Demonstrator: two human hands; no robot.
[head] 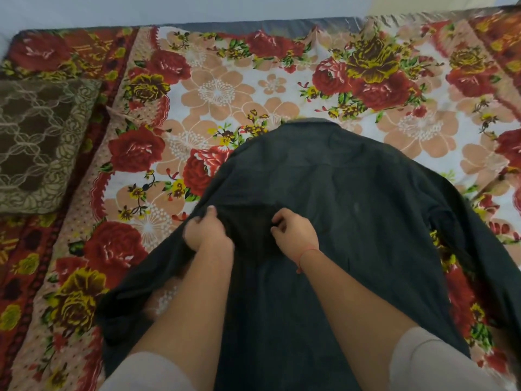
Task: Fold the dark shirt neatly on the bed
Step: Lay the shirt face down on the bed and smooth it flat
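Pale sleeves and bare forearms are seen reaching over a dark shirt, which is spread with its collar away from the camera on a floral bedsheet. Its left side is gripped in the curled left hand, and cloth near the middle is pinched by the right hand. A brown patterned cushion is seen well apart, at the left.

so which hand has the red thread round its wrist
The right hand, pinching the middle of the dark shirt: a thin red thread circles its wrist. The left hand, gripping the shirt's left edge, has a bare wrist.
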